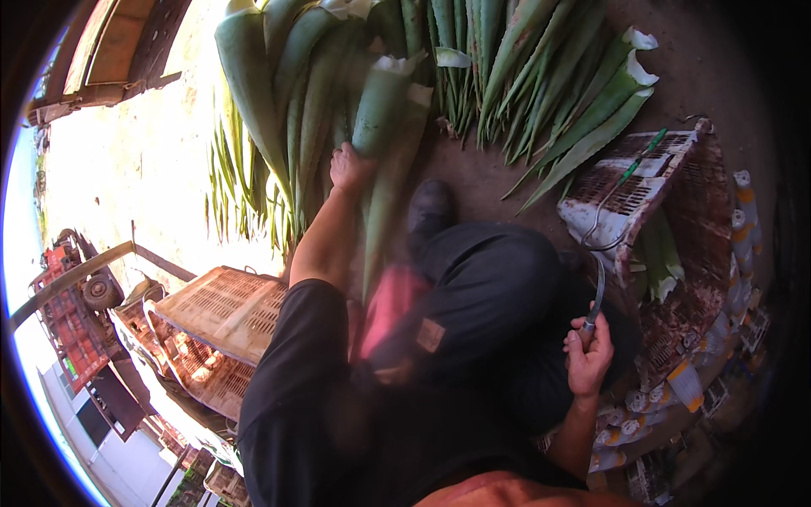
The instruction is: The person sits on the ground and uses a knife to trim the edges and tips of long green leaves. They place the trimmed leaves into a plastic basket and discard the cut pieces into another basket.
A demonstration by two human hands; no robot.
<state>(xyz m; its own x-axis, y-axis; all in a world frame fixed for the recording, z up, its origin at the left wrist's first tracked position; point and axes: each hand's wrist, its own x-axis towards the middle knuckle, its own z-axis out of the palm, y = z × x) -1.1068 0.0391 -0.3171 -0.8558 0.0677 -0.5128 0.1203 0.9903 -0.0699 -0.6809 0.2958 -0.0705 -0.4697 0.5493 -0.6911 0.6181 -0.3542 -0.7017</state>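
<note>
My left hand is closed on the side of a thick green aloe leaf, whose pale cut end points away from me and whose tip tapers down toward my knee. More broad aloe leaves lie stacked behind and beside it. Down at the right, my right hand grips the handle of a small knife. Its thin curved blade points upward, well apart from the leaves.
Another heap of aloe leaves lies at the far middle. At the right a dirty plastic crate holds some leaf pieces, with a green-handled tool on its edge. Brown crates stand left; a red truck is beyond.
</note>
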